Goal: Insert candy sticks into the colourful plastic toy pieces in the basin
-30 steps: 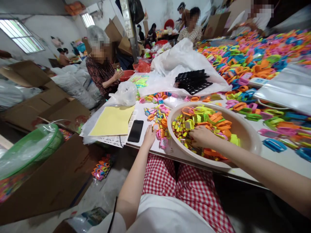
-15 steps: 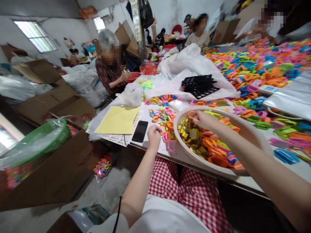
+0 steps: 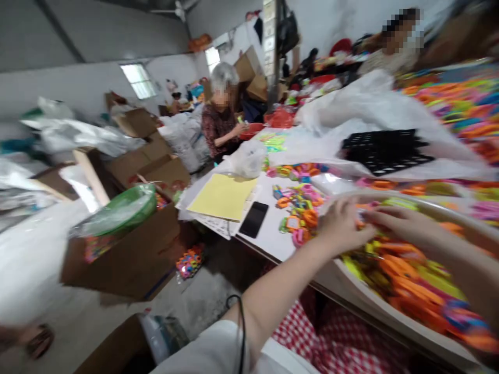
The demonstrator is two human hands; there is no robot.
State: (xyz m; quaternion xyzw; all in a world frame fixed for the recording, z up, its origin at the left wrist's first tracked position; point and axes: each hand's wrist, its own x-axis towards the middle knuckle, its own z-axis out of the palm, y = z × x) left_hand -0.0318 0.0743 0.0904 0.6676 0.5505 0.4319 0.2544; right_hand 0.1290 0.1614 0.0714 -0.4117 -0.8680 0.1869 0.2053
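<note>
My left hand (image 3: 340,228) is over the left rim of a large beige basin (image 3: 353,280), fingers bent and thumb pointing right. My right hand (image 3: 401,224) meets it above the basin, its fingers closed together. Between the fingertips shows a small pale and pinkish piece (image 3: 360,215), blurred and mostly covered. Under the hands the basin holds orange plastic pieces (image 3: 409,275), yellow ones (image 3: 356,266) and a few blue and purple ones. Left of the basin, a loose row of small coloured plastic pieces (image 3: 306,218) lies on the white table (image 3: 275,241).
A black phone (image 3: 253,219) and a yellow sheet (image 3: 223,196) lie left on the table. Behind the basin is a black perforated stack (image 3: 384,148) on white plastic sheeting (image 3: 346,111). A co-worker (image 3: 220,117) sits across. A green basket (image 3: 128,210) stands over a carton (image 3: 128,265) at left.
My left hand has moved right from the table edge to the basin, meeting my right hand. The right hand held an orange piece at the rim before. The view has swung left.
</note>
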